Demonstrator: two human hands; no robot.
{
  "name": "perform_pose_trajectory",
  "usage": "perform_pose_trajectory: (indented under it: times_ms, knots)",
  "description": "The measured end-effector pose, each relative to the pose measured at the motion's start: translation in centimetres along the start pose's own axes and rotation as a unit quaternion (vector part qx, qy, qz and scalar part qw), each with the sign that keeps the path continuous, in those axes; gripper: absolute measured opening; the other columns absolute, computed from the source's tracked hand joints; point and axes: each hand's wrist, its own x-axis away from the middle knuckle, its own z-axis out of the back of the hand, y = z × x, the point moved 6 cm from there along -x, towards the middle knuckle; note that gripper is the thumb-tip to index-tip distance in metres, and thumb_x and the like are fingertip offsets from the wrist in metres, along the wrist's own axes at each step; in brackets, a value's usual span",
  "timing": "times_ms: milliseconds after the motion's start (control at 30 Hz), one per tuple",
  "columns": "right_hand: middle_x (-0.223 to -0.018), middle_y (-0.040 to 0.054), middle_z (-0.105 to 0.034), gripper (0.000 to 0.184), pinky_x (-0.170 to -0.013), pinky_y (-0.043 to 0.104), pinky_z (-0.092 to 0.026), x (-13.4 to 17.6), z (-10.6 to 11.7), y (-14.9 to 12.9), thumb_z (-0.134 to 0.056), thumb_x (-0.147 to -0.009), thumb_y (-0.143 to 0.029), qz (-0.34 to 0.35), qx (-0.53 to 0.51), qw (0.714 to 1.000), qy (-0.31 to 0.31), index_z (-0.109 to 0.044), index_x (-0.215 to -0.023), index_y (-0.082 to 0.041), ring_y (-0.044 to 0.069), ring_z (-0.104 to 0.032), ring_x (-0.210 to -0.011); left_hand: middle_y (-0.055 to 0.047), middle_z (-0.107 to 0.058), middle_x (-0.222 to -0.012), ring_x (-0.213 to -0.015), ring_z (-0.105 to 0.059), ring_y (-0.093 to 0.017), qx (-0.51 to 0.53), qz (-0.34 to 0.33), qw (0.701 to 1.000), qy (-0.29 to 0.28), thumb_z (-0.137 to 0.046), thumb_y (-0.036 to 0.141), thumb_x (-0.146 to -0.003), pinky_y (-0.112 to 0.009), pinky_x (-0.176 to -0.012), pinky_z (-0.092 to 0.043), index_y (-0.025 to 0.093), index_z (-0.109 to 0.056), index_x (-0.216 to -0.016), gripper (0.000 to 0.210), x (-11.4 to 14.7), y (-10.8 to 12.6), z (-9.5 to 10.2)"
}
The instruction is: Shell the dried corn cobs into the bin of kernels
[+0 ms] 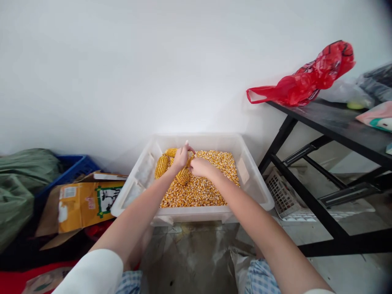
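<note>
A translucent plastic tub (196, 211) holds a deep layer of loose yellow corn kernels (202, 192). My left hand (181, 157) is closed around an ear of corn (190, 157) over the tub's middle, its thumb pointing up. Against the right side of that same ear my right hand (201, 167) is closed, fingers curled in; both hands cover most of the ear. Just below them a whole ear (183, 177) lies on the kernels. More ears, one upright-lying ear (161, 166) and one at the back (170, 152), rest on the tub's left side.
A white wall rises behind the tub. To the right stands a black-framed table (324, 118) bearing a red plastic bag (309, 79), with a white plastic basket (280, 192) beneath. At left are a yellow cardboard box (82, 204), a blue crate (72, 167) and a green sack (21, 183).
</note>
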Motion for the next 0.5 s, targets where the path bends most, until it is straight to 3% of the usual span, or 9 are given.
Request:
perform_pose_trajectory:
  times_ms: [300,400,500]
  knots:
    - [-0.092,0.0171,-0.066,0.028,-0.071,0.029,-0.042,0.2,-0.1,-0.3,-0.044,-0.081,-0.026,-0.011,-0.012,0.999,-0.031,-0.066,-0.089,-0.010,0.023,-0.061,-0.082,-0.004,-0.063,-0.065,-0.068,-0.057,-0.017,-0.018,-0.033,0.999,-0.028,-0.009,0.052,-0.086,-0.028,-0.074,-0.041,0.016,-0.066,-0.068,0.069,0.0,0.1,-0.6]
    - [-0.091,0.0145,-0.066,0.025,-0.068,0.027,-0.042,0.3,0.4,0.0,-0.045,-0.081,-0.028,-0.007,-0.086,0.996,-0.005,-0.064,-0.087,-0.012,0.021,-0.061,-0.080,-0.005,-0.063,-0.066,-0.072,-0.057,-0.018,-0.016,-0.025,1.000,-0.002,-0.009,0.052,-0.086,-0.028,-0.076,-0.041,0.015,-0.066,-0.069,0.070,-0.5,-0.5,-0.2]
    - [-0.090,0.0086,-0.066,0.021,-0.066,0.024,-0.043,-0.2,1.0,0.6,-0.046,-0.081,-0.028,-0.017,-0.208,0.976,0.065,-0.058,-0.092,-0.014,0.016,-0.060,-0.076,-0.006,-0.063,-0.067,-0.074,-0.057,-0.018,0.010,-0.010,0.999,0.044,-0.008,0.053,-0.085,-0.029,-0.076,-0.041,0.015,-0.065,-0.067,0.070,-1.2,-1.6,0.9]
